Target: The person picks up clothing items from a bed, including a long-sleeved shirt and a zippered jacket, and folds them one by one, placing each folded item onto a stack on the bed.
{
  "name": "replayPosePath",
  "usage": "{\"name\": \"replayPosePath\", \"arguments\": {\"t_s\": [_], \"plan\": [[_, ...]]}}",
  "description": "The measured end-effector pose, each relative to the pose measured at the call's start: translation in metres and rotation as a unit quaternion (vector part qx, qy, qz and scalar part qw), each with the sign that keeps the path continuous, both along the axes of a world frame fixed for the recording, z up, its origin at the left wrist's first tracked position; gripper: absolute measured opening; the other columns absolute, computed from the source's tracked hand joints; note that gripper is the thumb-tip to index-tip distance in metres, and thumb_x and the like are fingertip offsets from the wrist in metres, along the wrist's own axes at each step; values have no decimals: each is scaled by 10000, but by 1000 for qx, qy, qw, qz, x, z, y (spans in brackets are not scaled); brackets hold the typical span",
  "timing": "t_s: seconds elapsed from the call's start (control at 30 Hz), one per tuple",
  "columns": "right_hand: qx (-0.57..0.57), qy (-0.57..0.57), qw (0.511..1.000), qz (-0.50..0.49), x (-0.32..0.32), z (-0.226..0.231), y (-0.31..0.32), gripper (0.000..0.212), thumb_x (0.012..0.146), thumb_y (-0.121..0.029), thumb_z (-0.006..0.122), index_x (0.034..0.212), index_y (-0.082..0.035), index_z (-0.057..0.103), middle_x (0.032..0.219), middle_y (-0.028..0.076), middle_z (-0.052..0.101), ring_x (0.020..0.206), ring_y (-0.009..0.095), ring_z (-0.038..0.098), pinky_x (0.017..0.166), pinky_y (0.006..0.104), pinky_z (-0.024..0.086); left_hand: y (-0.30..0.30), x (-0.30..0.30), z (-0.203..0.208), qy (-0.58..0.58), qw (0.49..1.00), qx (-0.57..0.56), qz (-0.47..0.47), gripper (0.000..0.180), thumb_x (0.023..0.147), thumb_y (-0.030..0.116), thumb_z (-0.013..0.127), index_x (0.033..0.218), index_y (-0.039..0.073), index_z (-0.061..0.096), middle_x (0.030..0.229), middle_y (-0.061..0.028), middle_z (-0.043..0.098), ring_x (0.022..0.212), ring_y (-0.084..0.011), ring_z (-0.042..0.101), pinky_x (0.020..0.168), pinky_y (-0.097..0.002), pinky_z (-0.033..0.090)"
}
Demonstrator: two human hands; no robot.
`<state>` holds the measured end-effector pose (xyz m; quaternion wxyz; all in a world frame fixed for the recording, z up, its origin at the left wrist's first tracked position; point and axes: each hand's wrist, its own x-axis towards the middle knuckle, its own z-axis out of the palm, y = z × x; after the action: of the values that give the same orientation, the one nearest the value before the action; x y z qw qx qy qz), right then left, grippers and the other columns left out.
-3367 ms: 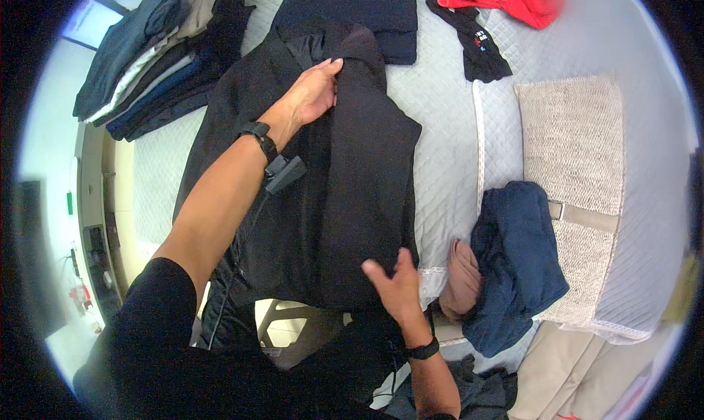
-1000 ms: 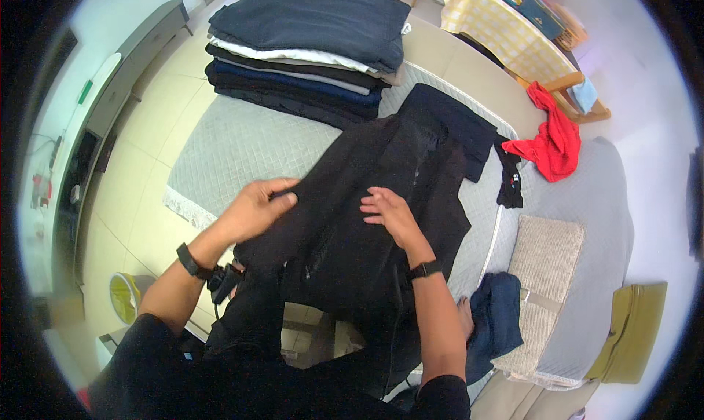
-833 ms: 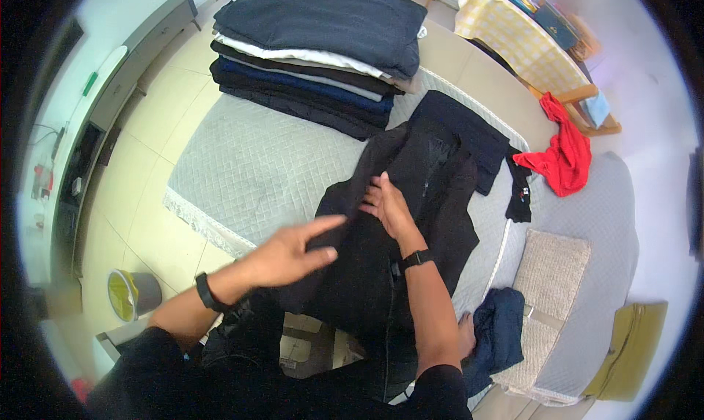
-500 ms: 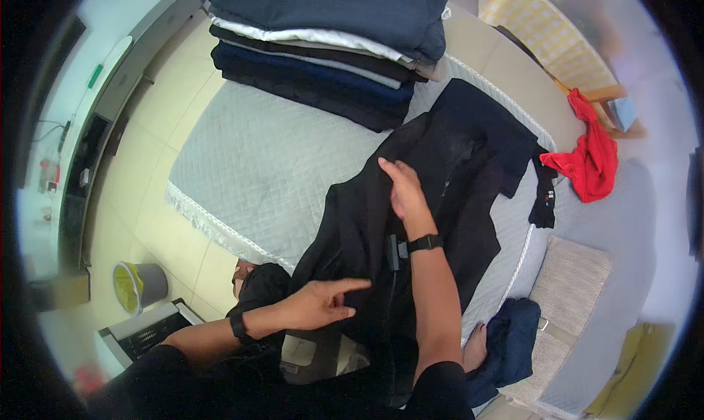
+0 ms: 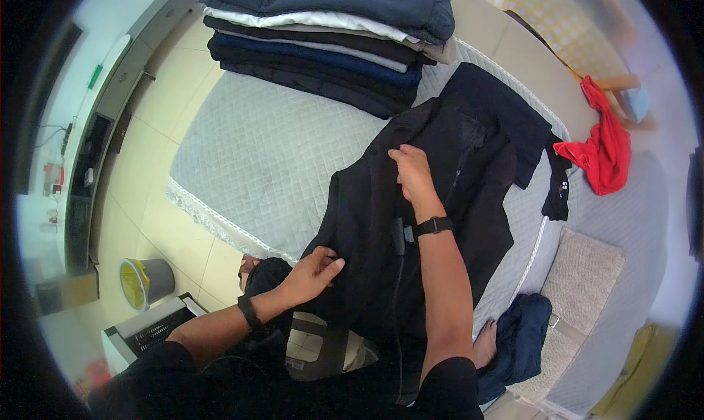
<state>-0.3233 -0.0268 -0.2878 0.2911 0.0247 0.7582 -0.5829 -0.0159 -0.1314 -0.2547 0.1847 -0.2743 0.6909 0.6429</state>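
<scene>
A black jacket [image 5: 469,222] lies spread over the grey quilted cover, its near part hanging toward my lap. My right hand [image 5: 413,174] reaches across its upper middle, fingers and thumb pinched on the cloth. At the jacket's lower left edge, my left hand [image 5: 312,275] is closed with the fingers curled into the cloth; some fingertips are hidden. Beneath the far end of the jacket sits a dark navy garment [image 5: 506,115]. A small dark device with a cable [image 5: 400,236] shows beside my right wrist, over the jacket.
At the far side stands a tall stack of folded clothes [image 5: 323,68] on the quilted cover [image 5: 257,148]. To the right lie a red cloth [image 5: 605,145], a small black item [image 5: 557,189], a beige cushion [image 5: 579,295] and navy cloth [image 5: 517,339]. A lined bin [image 5: 158,280] stands left.
My left hand has moved left from over the jacket to its edge, its pointing fingers now curled into the cloth. My right hand has shifted slightly up and right, its fingers bending onto the cloth.
</scene>
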Motion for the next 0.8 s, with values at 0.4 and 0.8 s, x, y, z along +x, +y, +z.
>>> {"name": "replayPosePath", "arguments": {"t_s": [0.4, 0.8], "plan": [[-234, -60, 964, -114, -21, -30, 13, 424, 1001, 36, 566, 1416, 100, 501, 1365, 199, 600, 1250, 236, 586, 1124, 349, 443, 0, -10, 4, 47, 997, -66, -5, 304, 1052, 220, 647, 857, 17, 530, 747, 24, 450, 710, -87, 429, 643, -288, 404], [-239, -34, 955, -172, -8, -33, 21, 496, 1052, -16, 528, 1518, 93, 398, 1497, 211, 506, 1403, 248, 473, 1229, 299, 301, -25, 20, -11, 73, 997, -5, 13, 512, 1024, 394, 672, 1328, -7, 576, 1191, -56, 691, 1134, -151, 599, 986, -307, 485]]}}
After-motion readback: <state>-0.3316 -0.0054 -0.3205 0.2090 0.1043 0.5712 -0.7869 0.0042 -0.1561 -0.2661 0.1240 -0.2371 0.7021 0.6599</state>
